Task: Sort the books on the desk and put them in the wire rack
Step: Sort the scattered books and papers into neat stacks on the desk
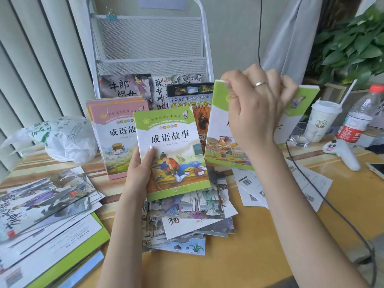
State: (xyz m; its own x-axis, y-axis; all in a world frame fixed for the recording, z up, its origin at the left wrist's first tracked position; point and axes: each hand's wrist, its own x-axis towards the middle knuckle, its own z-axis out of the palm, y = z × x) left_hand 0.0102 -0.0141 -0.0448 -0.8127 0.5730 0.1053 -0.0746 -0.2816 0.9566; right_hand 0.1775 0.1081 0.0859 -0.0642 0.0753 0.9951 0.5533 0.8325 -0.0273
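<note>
Nearest you, bottom left, a loose pile of thin booklets [47,231] lies fanned on the desk [259,246], some face down with barcodes up. A second heap of picture books [187,217] sits centre, just under your left hand.

Left hand [138,173]: fingers curled round the lower left edge of a green-covered book [172,150], thumb on the cover, book held upright off the desk.

Right hand [255,104]: fingers pinching the top edge of a second green book [224,129], lifted and tilted.

Wire rack [149,44] stands at the back of the desk. Both mesh pockets that you can see appear empty; a binder clip [109,14] hangs on the upper one. Whether a lower pocket exists behind the books cannot be told.

A pink-covered stack [116,134] and several dark-covered books [124,86] stand upright in front of the rack's base.

Judgement: sorting is partly done, with matching covers being grouped. Racking appears not yet begun. Two piles and some loose sheets [280,183] on the right are left.
</note>
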